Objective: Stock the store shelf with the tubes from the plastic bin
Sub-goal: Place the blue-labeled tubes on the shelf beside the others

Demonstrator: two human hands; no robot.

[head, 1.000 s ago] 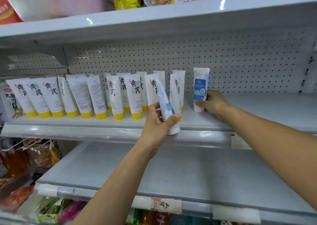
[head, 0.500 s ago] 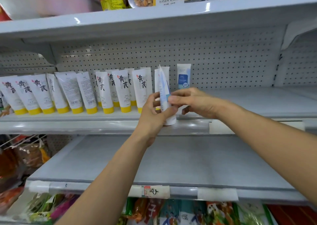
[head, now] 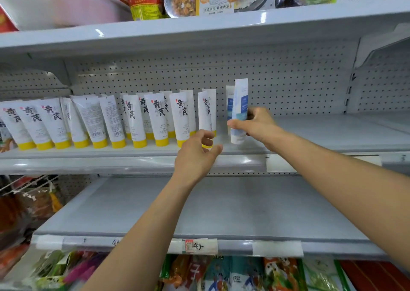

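Observation:
My right hand [head: 257,125] grips a white tube with a blue label [head: 240,104], holding it upright over the middle shelf [head: 321,135], cap down. Directly behind it stands another blue-label tube [head: 229,100], mostly hidden. My left hand [head: 196,157] hovers in front of the shelf edge with fingers loosely curled and nothing in it. To the left, a row of several white tubes with yellow caps [head: 159,117] stands on the same shelf. The plastic bin is not in view.
The upper shelf [head: 199,31] carries a red jar [head: 144,0] and packaged food. Below lies a bare grey lower shelf [head: 221,208] with price tags on its front. Snack bags [head: 221,273] fill the bottom. A pegboard back wall [head: 288,80] closes the rear.
The blue-label tube passed from my left hand to my right hand, which carried it right, next to the standing blue tube. My left hand let go and dropped slightly.

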